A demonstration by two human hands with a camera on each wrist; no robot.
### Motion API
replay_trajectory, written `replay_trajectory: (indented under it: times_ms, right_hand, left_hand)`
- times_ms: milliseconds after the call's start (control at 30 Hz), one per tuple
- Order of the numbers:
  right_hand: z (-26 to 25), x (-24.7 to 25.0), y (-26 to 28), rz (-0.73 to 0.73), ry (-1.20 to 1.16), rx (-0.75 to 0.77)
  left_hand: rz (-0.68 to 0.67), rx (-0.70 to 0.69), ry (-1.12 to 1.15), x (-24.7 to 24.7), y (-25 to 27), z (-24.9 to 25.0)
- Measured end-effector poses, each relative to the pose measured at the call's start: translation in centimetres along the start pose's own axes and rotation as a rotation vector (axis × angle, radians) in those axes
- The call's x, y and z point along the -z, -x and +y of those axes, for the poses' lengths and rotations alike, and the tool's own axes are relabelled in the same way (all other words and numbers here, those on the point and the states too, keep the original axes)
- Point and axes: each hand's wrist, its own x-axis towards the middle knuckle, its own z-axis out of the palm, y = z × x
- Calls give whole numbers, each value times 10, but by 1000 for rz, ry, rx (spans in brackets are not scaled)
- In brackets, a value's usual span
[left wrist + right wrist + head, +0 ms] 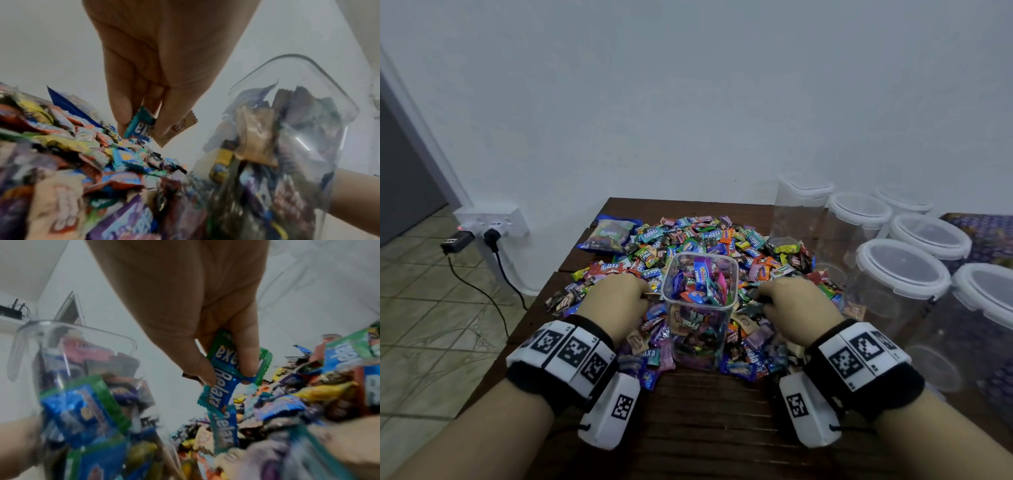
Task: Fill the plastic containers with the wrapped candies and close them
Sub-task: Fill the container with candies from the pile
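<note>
A clear square container (700,308), nearly full of wrapped candies, stands open in the middle of a big candy pile (688,246) on the wooden table. My left hand (616,294) hovers just left of its rim and pinches a teal candy (139,125) and a tan one (180,128). My right hand (787,298) is just right of the rim, its fingers pinching blue and green Relaxa candies (224,381). The container (287,129) shows beside each hand in the wrist views, as does the pile (308,394).
Several empty clear containers with white lids (900,263) stand at the right of the table (705,428). A lidless jar (801,205) is at the back right. A blue candy bag (609,236) lies at the back left. A wall socket with plugs (489,226) is left of the table.
</note>
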Motion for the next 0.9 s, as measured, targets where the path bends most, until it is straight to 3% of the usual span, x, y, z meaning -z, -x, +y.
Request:
replay_trajectory:
  times_ms: [100, 200, 267, 333, 433, 533, 900]
  right_hand:
    - [-3, 13, 2, 138, -54, 9]
    - [-8, 29, 9, 405, -153, 43]
    - [-16, 38, 14, 613, -276, 121]
    - [-26, 46, 18, 711, -396, 216]
    - [-44, 50, 19, 711, -508, 327]
    - [-59, 45, 17, 620, -566, 371]
    - [-68, 21, 10, 513, -611, 383]
  left_hand:
    - [53, -2, 77, 7, 3, -1]
    - [124, 23, 163, 17, 7, -2]
    - [192, 36, 226, 27, 11, -1]
    - [271, 26, 317, 37, 14, 2]
    - [360, -7, 432, 49, 21, 10]
    - [399, -46, 493, 56, 27, 17]
    - [383, -108, 653, 52, 24, 22]
